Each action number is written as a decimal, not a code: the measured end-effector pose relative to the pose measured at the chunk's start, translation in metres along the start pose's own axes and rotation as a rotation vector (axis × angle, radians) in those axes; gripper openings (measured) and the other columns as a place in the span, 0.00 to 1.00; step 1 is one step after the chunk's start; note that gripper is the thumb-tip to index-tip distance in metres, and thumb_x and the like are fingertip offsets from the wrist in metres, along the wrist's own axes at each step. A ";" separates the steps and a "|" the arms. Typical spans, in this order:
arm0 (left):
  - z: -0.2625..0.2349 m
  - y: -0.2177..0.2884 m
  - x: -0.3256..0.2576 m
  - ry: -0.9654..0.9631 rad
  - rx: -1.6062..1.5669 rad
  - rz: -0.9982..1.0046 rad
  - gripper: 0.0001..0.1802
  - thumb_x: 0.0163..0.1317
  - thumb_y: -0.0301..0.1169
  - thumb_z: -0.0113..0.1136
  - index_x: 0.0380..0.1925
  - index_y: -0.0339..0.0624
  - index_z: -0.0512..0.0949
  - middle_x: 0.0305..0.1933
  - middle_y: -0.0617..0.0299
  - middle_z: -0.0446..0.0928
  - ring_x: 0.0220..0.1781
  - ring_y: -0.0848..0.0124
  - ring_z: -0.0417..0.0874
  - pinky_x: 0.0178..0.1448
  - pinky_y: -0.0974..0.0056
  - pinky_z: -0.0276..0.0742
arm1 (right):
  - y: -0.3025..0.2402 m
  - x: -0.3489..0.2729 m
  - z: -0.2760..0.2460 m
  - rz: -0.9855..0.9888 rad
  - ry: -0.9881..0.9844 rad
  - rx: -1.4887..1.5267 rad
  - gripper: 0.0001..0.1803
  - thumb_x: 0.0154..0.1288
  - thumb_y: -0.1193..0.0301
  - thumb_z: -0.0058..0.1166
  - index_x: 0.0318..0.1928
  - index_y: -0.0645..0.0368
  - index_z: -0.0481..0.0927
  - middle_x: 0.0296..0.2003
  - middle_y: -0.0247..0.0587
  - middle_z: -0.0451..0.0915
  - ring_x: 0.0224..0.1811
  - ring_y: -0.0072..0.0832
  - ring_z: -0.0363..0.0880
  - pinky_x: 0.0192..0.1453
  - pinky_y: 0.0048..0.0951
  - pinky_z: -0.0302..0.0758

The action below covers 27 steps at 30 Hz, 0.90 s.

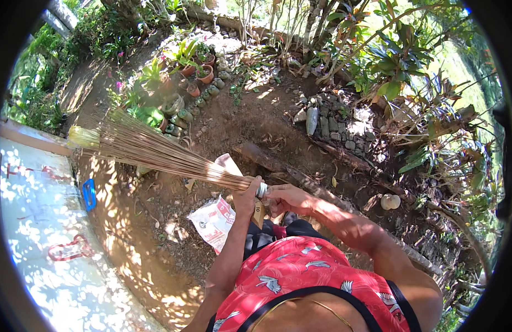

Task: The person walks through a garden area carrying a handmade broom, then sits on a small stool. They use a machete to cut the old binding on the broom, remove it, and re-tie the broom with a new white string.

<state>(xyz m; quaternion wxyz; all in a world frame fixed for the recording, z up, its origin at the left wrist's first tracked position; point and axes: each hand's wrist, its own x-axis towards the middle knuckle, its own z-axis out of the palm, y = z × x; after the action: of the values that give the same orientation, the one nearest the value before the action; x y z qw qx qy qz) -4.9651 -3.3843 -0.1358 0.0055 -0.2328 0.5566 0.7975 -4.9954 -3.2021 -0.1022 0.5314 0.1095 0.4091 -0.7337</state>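
A stick broom of long thin brown ribs points to the far left, its ribs fanning out to pale yellowish tips. My left hand is wrapped round the narrow near end of the bundle. A whitish binding sticks out just past that hand. Beside it, my right hand has its fingers curled in a pinch at the bound end; what they pinch is hidden. Below the hands, a flat tan piece lies by my lap. A printed white plastic sack is on the ground left of my left forearm.
A pale painted wall curves along the left, with a blue plastic object at its foot. Potted plants stand at the far side. A log crosses the dirt ahead; shrubs and stones line the right.
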 end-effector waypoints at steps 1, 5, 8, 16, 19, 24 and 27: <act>0.010 -0.003 -0.005 0.033 -0.050 -0.026 0.09 0.65 0.31 0.73 0.33 0.38 0.84 0.31 0.64 0.84 0.29 0.78 0.81 0.34 0.68 0.78 | 0.000 -0.004 -0.005 0.010 0.007 -0.079 0.14 0.79 0.62 0.55 0.43 0.61 0.82 0.25 0.31 0.77 0.26 0.25 0.81 0.36 0.30 0.85; 0.023 -0.018 -0.009 -0.017 0.048 -0.028 0.08 0.64 0.31 0.73 0.34 0.40 0.84 0.30 0.65 0.83 0.29 0.77 0.82 0.34 0.68 0.78 | -0.006 -0.020 -0.018 0.036 0.069 -0.235 0.14 0.78 0.62 0.56 0.39 0.61 0.79 0.21 0.30 0.72 0.21 0.24 0.76 0.30 0.29 0.80; 0.036 -0.028 -0.002 -0.019 0.047 -0.052 0.09 0.63 0.32 0.74 0.32 0.40 0.84 0.30 0.66 0.83 0.30 0.77 0.82 0.35 0.66 0.78 | -0.003 -0.032 -0.020 -0.012 0.079 -0.158 0.12 0.78 0.66 0.55 0.35 0.58 0.76 0.21 0.27 0.68 0.20 0.22 0.70 0.27 0.28 0.72; 0.063 -0.073 0.020 0.022 0.185 -0.240 0.15 0.59 0.40 0.74 0.28 0.37 0.86 0.27 0.64 0.84 0.30 0.75 0.83 0.36 0.63 0.79 | 0.012 -0.052 -0.032 -0.204 0.378 -0.621 0.10 0.71 0.67 0.57 0.39 0.62 0.80 0.22 0.29 0.74 0.20 0.18 0.73 0.23 0.25 0.73; 0.090 -0.071 0.035 0.019 0.313 -0.250 0.22 0.56 0.46 0.74 0.26 0.34 0.85 0.25 0.64 0.82 0.28 0.75 0.80 0.34 0.61 0.77 | 0.016 -0.049 -0.057 -0.333 0.403 -0.565 0.10 0.73 0.67 0.57 0.40 0.63 0.80 0.21 0.30 0.74 0.17 0.17 0.72 0.22 0.26 0.77; 0.096 -0.083 0.051 -0.028 0.343 -0.246 0.24 0.57 0.49 0.74 0.26 0.35 0.84 0.25 0.65 0.80 0.28 0.75 0.77 0.34 0.61 0.74 | 0.008 -0.056 -0.047 -0.323 0.429 -0.481 0.10 0.76 0.67 0.54 0.42 0.61 0.80 0.22 0.27 0.71 0.16 0.17 0.70 0.22 0.27 0.77; 0.098 -0.058 0.052 -0.239 0.258 -0.225 0.25 0.57 0.52 0.76 0.26 0.37 0.85 0.25 0.67 0.79 0.30 0.75 0.77 0.35 0.61 0.74 | -0.012 -0.062 -0.049 -0.270 0.381 -0.373 0.09 0.75 0.66 0.54 0.36 0.55 0.76 0.20 0.25 0.66 0.18 0.19 0.68 0.24 0.28 0.76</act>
<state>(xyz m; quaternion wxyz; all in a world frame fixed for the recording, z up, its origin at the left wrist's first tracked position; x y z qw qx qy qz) -5.0313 -3.2881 -0.1801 0.1902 -0.1945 0.6200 0.7359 -4.9935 -3.1237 -0.0911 0.3536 0.0903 0.6402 -0.6760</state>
